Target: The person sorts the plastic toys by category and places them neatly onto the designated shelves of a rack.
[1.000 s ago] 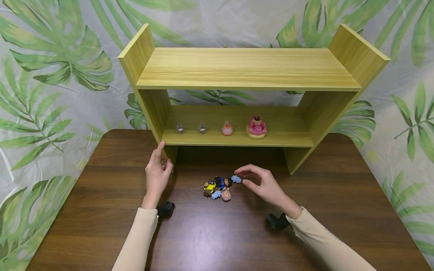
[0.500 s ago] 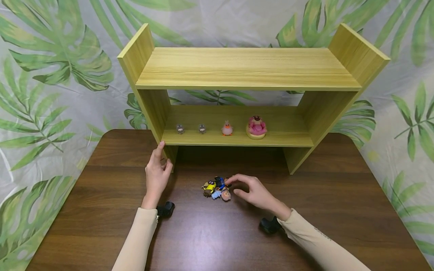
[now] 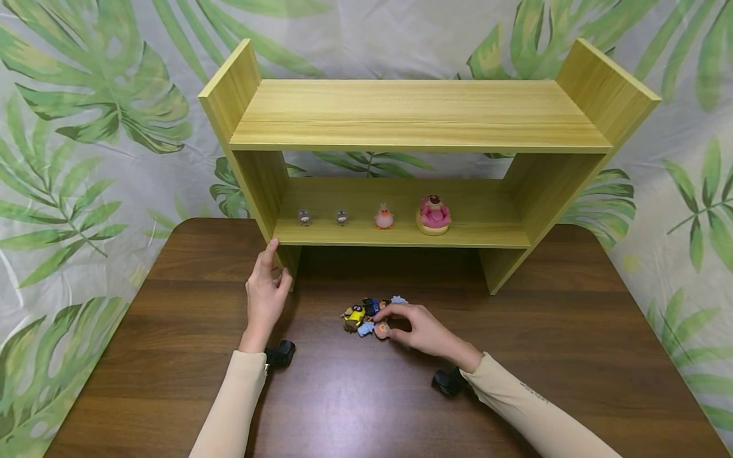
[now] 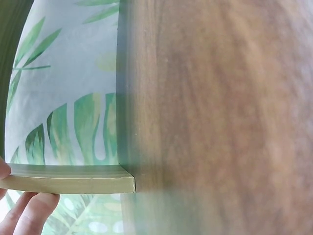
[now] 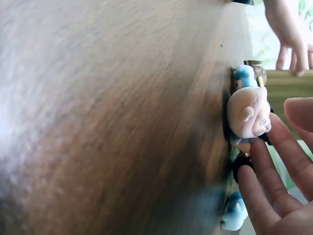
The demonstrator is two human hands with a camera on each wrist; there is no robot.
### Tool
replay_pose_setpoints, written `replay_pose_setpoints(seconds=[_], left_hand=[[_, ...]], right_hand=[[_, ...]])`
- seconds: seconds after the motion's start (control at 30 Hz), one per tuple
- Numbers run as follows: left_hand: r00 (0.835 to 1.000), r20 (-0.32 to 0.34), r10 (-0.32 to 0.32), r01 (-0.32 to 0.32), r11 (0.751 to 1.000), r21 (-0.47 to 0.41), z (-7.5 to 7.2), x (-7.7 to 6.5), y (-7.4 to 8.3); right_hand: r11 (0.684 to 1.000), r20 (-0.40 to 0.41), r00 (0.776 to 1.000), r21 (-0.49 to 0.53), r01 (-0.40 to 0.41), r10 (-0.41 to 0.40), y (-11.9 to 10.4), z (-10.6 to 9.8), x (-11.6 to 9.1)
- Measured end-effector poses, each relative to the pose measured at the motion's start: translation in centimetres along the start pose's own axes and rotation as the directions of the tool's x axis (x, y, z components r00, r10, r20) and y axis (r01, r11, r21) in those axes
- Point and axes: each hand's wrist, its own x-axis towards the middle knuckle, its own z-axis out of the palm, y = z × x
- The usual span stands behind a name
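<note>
In the head view, our right hand [image 3: 424, 327] has shifted from the blue-clad figure [image 3: 371, 308] to the pale figure [image 3: 382, 330] on the surface [image 3: 343, 394], seemingly now our choice. Left wrist: our left hand [image 4: 33, 214] pinches the shelf [image 4: 73, 182]. Right wrist: our right hand curves loosely, ungripping.

2 black wrist cameras [image 3: 280, 354] adjoin 2 cream sleeves [image 3: 529, 407], 1 apparently lettered.

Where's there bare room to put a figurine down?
Top shelf, between the side panels; middle shelf, from the pink bear to the right panel; table, between the sleeves. Crowded: the figurine cluster at the right hand.
</note>
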Motion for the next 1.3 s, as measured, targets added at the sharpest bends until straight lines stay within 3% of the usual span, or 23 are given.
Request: replay_pose_setpoints(seconds=[0.3, 0.73, 1.3], left_hand=[[1.0, 0.01, -0.008, 0.008, 1.0, -0.01, 0.0, 0.0, 0.1], [1.0, 0.007, -0.005, 0.005, 1.0, -0.002, 0.0, 0.1, 0.1], [1.0, -0.003, -0.002, 0.002, 1.0, 0.009, 0.1, 0.0, -0.2]], right_hand=[[0.998, -0.004, 0.999, -0.033, -0.052, 0.052, 0.0, -0.1, -0.4], [0.997, -0.031, 0.998, -0.051, -0.065, 0.063, 0.1, -0.3, -1.3], [0.995, 0.049, 0.996, -0.066, -0.069, 0.072, -0.1, 0.6, -0.2]])
